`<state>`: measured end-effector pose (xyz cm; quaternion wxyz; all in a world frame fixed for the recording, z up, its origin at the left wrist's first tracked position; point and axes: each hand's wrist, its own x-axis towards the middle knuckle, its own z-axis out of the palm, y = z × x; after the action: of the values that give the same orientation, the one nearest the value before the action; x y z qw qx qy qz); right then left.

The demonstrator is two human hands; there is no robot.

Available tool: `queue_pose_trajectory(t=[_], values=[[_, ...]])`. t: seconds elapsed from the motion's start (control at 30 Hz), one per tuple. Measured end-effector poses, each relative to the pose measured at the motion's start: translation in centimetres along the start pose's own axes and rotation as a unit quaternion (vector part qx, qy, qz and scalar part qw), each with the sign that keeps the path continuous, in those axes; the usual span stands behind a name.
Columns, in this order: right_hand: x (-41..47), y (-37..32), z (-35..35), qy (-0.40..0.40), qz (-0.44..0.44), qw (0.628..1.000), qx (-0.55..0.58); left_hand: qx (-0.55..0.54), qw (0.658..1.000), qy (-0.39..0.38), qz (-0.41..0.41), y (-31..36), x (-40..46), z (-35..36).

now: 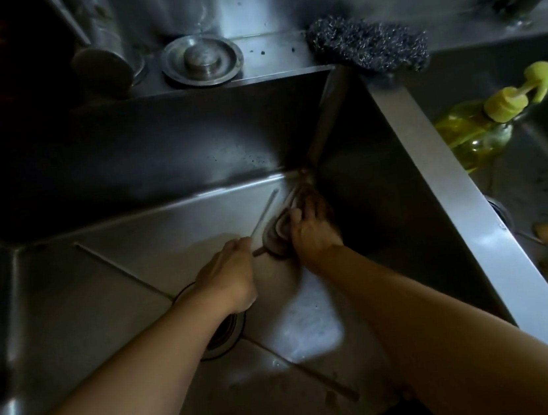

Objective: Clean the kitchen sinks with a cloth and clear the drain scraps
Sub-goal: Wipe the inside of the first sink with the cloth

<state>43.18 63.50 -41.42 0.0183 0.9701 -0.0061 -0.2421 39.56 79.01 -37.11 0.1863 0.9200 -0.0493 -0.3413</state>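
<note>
The steel counter (pixel 268 59) carries a round drain stopper (pixel 201 60) and a steel-wool scourer (pixel 368 44) overhanging the sink divider (pixel 440 166).

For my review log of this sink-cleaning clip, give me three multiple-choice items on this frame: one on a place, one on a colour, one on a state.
1. Where does the steel wool scourer lie?
A. on the ledge behind the sinks, at the divider's far end
B. in the left sink's drain
C. under the left hand

2. What colour is the soap bottle in the right-hand sink?
A. red
B. yellow-green
C. white

3. What is the right hand doing?
A. hanging idle above the sink
B. gripping the soap bottle
C. pressing a dark cloth onto the sink floor near the far right corner

Answers: 1 A, the scourer sits on the back ledge where the divider meets it. 2 B, bottle and pump are yellow-green. 3 C, the fingers lie on the bunched cloth.
</note>
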Motion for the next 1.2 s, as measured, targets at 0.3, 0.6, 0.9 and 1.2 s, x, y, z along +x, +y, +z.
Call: queue_pose_trajectory(t=[0.3,0.6,0.9,1.2], values=[[2.3,1.1,-1.3,0.001,-0.024,0.999,-0.031,0.024,0.999,0.020,0.014,0.3,1.3,-0.9],[-9.0,1.5,3.4,-0.024,0.003,0.995,-0.099,-0.003,0.999,-0.020,0.026,1.1,-3.1,2.2],[-7.7,2.2,1.8,-0.068,-0.015,0.995,-0.075,0.023,0.999,0.004,0.029,-2.1,-3.9,2.6],[-12.0,-4.1,6.7,-0.142,-0.034,0.988,0.051,0.024,0.999,-0.039,0.021,-2.5,-6.8,3.4]])
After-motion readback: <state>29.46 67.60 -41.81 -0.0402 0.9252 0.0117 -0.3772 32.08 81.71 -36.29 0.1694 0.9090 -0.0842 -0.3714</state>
